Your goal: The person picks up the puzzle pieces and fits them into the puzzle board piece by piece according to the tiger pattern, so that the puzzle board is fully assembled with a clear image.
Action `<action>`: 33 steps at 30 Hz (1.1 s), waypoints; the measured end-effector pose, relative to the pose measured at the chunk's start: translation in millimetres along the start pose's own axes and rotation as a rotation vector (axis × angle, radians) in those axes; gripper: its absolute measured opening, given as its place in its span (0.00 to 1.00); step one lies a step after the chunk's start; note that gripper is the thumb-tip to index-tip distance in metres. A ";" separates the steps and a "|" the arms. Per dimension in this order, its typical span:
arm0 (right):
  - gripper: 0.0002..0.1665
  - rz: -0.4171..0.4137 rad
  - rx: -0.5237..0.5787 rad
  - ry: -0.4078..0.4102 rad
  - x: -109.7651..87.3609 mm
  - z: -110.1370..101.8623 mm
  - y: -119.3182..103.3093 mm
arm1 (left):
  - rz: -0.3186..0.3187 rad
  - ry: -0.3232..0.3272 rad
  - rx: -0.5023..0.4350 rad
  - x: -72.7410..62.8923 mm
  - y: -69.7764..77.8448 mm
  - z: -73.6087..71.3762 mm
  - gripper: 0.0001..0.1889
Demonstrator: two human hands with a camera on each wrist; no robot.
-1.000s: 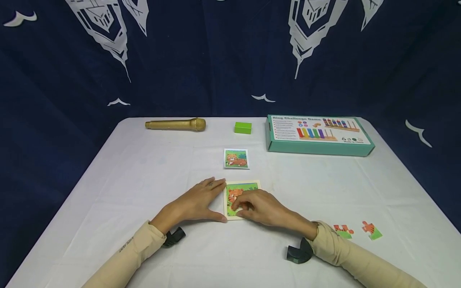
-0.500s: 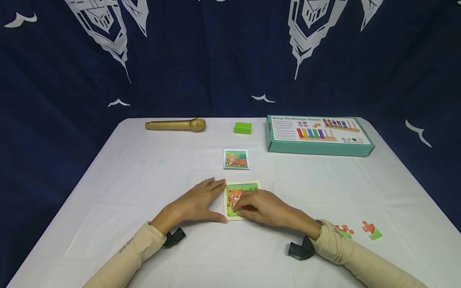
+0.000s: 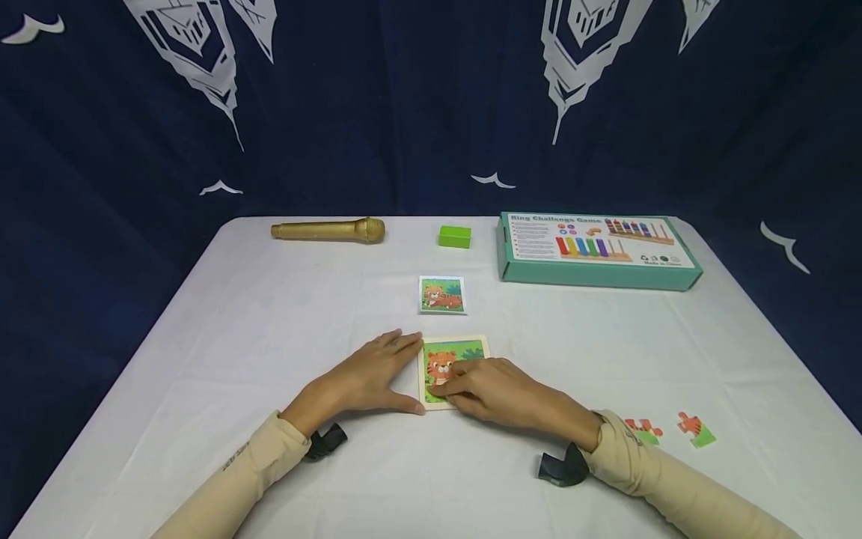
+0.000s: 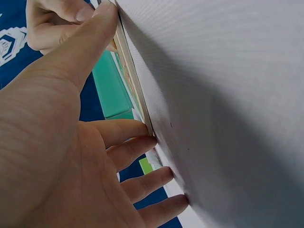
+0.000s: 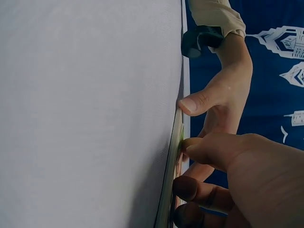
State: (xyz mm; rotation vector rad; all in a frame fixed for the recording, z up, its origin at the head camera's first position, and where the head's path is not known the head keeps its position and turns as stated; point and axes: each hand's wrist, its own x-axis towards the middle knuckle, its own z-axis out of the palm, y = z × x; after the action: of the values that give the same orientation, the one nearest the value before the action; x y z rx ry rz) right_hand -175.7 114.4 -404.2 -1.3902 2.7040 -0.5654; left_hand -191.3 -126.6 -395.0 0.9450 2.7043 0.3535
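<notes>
A square tiger jigsaw puzzle [image 3: 453, 349] in a pale wooden frame lies on the table before me. My left hand [image 3: 377, 378] rests beside it with spread fingers; thumb and index fingertips touch the frame's left side. My right hand [image 3: 501, 393] reaches over the lower right of the picture and hides that part. Its index finger bears down at the lower left, while the other fingers are bent. In the right wrist view, the thumb [image 5: 204, 146] meets a slightly raised green-edged puzzle piece [image 5: 182, 133], mostly covered by the hand.
Two loose puzzle pieces, one striped [image 3: 644, 430] and one with a green corner [image 3: 697, 429], lie near the right sleeve. Behind the puzzle is a small tiger picture card [image 3: 441, 295]. Farther back are a gold microphone [image 3: 328, 230], a green block [image 3: 454, 237] and a teal game box [image 3: 599, 275].
The right index finger has straightened and moved slightly left and down over the puzzle, from a bent, pinching pose. My left hand stays in place at the frame.
</notes>
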 end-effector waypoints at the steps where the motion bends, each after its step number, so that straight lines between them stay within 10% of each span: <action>1: 0.16 0.003 0.003 -0.003 -0.1 -0.7 0.4 | -0.001 0.000 0.002 0.2 0.0 -0.3 0.55; 21: 0.20 0.016 0.070 -0.092 -1.7 -5.4 3.7 | -0.005 -0.001 -0.018 -1.1 0.0 -1.2 0.55; 33: 0.17 0.131 0.355 0.049 -30.7 -27.0 25.5 | -0.004 0.010 -0.007 -1.2 -0.2 -0.6 0.55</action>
State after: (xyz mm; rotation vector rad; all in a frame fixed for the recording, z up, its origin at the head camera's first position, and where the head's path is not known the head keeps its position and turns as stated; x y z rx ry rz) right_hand -182.9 160.3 -391.5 -1.1135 2.5390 -1.0176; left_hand -190.6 -127.6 -394.4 0.9387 2.7117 0.3683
